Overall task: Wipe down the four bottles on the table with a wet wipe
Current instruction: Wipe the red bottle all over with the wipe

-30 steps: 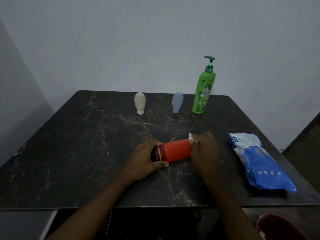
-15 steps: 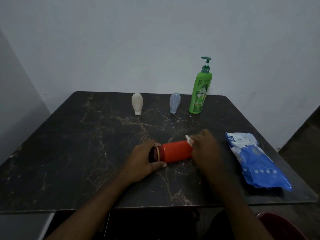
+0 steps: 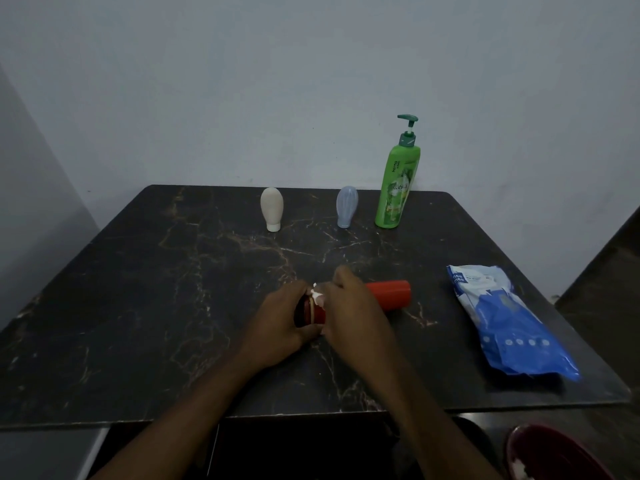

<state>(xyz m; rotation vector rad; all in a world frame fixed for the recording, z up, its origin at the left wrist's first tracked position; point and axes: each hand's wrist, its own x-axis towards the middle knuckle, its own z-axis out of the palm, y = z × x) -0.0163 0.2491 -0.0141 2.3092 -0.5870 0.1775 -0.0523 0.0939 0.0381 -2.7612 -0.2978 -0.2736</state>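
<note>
The left hand (image 3: 287,318) is gripping the cap end of the red bottle (image 3: 389,294), which is lying near the middle of the table (image 3: 138,306), while the right hand (image 3: 349,306) is clamping a wet wipe (image 3: 317,295) around its neck, so the beige bottle (image 3: 272,209), blue bottle (image 3: 346,206) and green pump bottle (image 3: 398,188) at the far edge are seemingly waiting their turn.

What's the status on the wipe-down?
Left hand grips red bottle at cap end. Right hand holds wet wipe against it near the cap. Nothing in the way; wipes pack off to the right.
</note>
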